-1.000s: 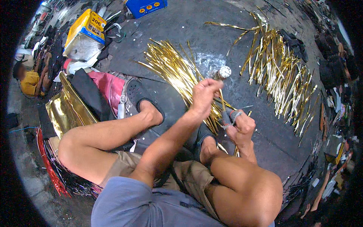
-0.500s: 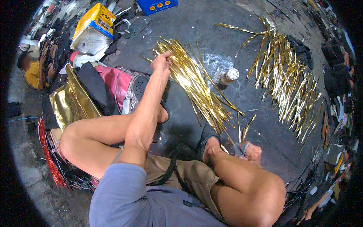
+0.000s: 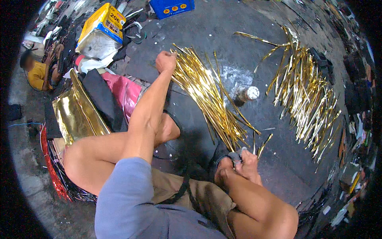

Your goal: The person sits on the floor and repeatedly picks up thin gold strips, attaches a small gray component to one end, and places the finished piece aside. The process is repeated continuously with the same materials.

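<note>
Narrow shiny gold strips (image 3: pixel 207 91) lie in a long loose bundle on the dark ground in front of me. At their far left end my left hand (image 3: pixel 165 62) is closed, its fingers pinching the strip ends. By my right foot, my right hand (image 3: pixel 249 165) is closed beside the near end of the bundle. Something small and greyish shows at its fingers, too blurred to name. A few short gold strips (image 3: pixel 263 146) stick out just beyond that hand. Right of the bundle stands a short, dark, white-topped cylinder (image 3: pixel 252 93).
A second gold-strip bundle (image 3: pixel 302 95) is spread at the right. To the left are a yellow-and-blue tin (image 3: pixel 101 34), pink sheet material (image 3: pixel 124 92), a gold sheet (image 3: pixel 77 111) and red strips (image 3: pixel 49 163). A blue crate (image 3: pixel 173 8) stands far off; another person (image 3: pixel 38 75) sits far left.
My left hand has shifted slightly left, from on top of the bundle to its far end. My right hand has moved left, closer to my foot and the bundle's near end.
</note>
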`<state>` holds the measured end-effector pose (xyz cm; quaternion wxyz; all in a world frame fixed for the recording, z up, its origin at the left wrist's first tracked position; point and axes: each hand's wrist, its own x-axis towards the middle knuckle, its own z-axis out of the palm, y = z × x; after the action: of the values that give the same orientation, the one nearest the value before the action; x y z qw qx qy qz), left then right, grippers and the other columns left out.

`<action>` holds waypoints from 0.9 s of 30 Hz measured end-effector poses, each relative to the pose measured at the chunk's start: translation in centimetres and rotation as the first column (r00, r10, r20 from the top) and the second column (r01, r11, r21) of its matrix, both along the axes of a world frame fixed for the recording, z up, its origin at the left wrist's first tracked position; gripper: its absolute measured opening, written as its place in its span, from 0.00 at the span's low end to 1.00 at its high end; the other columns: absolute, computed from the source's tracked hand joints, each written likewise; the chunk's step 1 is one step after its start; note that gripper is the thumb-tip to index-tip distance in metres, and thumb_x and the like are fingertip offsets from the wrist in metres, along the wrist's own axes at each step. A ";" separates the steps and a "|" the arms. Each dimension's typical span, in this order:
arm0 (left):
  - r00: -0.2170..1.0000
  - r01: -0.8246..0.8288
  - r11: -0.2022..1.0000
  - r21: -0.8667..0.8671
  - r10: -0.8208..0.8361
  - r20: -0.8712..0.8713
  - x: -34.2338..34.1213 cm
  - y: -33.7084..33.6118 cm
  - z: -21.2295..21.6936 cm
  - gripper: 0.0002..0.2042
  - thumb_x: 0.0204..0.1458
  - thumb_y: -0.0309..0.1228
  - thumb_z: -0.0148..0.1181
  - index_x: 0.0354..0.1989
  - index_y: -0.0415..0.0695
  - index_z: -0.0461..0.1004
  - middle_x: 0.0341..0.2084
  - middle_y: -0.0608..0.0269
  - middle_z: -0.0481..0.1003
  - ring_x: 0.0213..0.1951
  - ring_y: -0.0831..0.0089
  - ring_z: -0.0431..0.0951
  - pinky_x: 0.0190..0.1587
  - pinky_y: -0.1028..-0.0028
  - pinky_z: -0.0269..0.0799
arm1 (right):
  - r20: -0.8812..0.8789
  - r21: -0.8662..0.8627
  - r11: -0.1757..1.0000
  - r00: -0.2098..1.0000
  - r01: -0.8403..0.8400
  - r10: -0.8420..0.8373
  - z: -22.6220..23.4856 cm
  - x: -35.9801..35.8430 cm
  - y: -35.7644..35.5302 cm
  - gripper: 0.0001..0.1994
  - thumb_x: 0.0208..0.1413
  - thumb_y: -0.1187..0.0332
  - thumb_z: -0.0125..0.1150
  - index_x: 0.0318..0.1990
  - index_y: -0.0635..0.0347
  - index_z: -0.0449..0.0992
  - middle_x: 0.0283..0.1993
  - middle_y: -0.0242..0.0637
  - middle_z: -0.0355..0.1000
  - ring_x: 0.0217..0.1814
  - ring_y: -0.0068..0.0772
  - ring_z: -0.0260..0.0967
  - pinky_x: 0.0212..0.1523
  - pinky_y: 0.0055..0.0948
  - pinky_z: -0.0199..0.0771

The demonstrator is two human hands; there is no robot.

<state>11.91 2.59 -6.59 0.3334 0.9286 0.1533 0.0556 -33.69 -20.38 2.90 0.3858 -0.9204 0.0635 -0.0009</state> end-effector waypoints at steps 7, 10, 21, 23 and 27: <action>0.609 0.605 0.407 0.684 -0.790 -0.069 7.2 1.4 0.4 0.10 0.52 0.26 0.55 0.39 0.47 0.81 0.40 0.60 0.77 0.51 0.58 0.74 0.51 0.60 0.73 | -0.256 0.106 0.990 0.964 0.098 -0.068 -4.1 0.5 1.3 0.08 0.39 0.76 0.63 0.29 0.64 0.70 0.28 0.51 0.71 0.31 0.60 0.72 0.32 0.50 0.72; 0.543 0.615 0.197 0.763 -0.808 -0.229 8.8 1.6 0.3 0.10 0.53 0.26 0.54 0.39 0.48 0.81 0.41 0.59 0.78 0.51 0.61 0.75 0.50 0.60 0.72 | -0.277 0.120 0.961 0.938 0.247 -0.207 -5.0 -0.4 0.9 0.08 0.41 0.75 0.64 0.32 0.64 0.74 0.31 0.52 0.73 0.33 0.59 0.72 0.33 0.47 0.71; 0.437 0.706 0.077 0.704 -0.830 -0.346 11.6 2.8 8.6 0.20 0.46 0.23 0.59 0.51 0.46 0.75 0.40 0.51 0.79 0.48 0.52 0.79 0.46 0.56 0.79 | -0.095 0.058 0.930 0.929 0.364 -0.358 -1.1 1.9 -3.3 0.08 0.49 0.72 0.64 0.36 0.66 0.78 0.31 0.47 0.74 0.32 0.50 0.72 0.34 0.42 0.70; 0.396 0.658 0.090 0.748 -0.886 -0.242 11.8 3.1 7.7 0.19 0.46 0.23 0.58 0.50 0.46 0.75 0.46 0.55 0.77 0.50 0.54 0.78 0.47 0.58 0.79 | -0.045 0.035 0.933 0.933 0.358 -0.357 -0.4 3.0 -3.3 0.05 0.53 0.72 0.65 0.35 0.64 0.77 0.29 0.45 0.72 0.29 0.44 0.69 0.32 0.38 0.69; 0.342 0.731 0.003 0.682 -0.867 -0.362 11.6 1.0 3.9 0.12 0.50 0.25 0.57 0.43 0.46 0.77 0.41 0.57 0.78 0.48 0.56 0.79 0.47 0.58 0.79 | -0.027 0.009 0.911 0.911 0.412 -0.412 1.3 1.5 -1.8 0.07 0.54 0.70 0.67 0.36 0.64 0.78 0.27 0.42 0.71 0.28 0.37 0.69 0.31 0.35 0.69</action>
<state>23.53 3.57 -2.68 -0.1106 0.8757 -0.4698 -0.0107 -32.20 -22.20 4.19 0.3827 -0.8834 0.2610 -0.0703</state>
